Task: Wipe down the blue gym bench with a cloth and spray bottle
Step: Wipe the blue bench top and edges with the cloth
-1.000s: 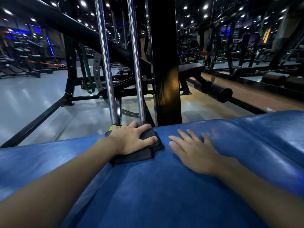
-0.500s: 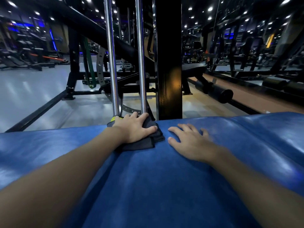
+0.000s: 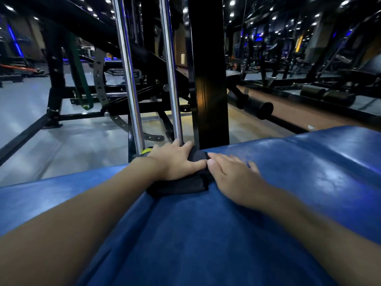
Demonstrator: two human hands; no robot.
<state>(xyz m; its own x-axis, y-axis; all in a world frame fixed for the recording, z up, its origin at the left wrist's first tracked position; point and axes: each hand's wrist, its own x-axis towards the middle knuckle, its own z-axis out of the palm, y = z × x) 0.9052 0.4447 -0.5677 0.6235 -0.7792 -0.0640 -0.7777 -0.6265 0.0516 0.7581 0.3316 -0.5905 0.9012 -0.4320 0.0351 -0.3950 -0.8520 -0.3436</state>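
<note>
The right hand [image 3: 233, 178] had slid left to the folded black cloth [image 3: 185, 185] mid-frame under the left hand [image 3: 175, 162], both flat and released.

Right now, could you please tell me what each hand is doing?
Left hand: open, pressing the dark cloth.
Right hand: open, flat on the blue bench.

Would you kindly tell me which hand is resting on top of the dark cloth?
The left hand: it lies flat on the cloth, while the right hand rests beside it on the bare blue bench.
</note>
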